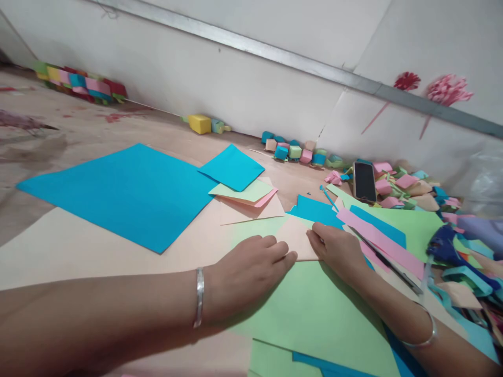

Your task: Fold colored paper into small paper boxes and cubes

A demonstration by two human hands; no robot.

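A small peach piece of paper lies between my hands on top of a larger light green sheet. My left hand is closed, with its fingers curled at the left edge of the peach paper. On the right edge of that paper, my right hand is closed too, thumb and fingers pinched together. Parts of the paper under both hands are hidden. Just beyond sit folded light green paper and a small blue square.
A large blue sheet spreads out at the left. On the right lie pink strips, scissors, a phone and a dark blue glue gun. Several small paper cubes line the wall.
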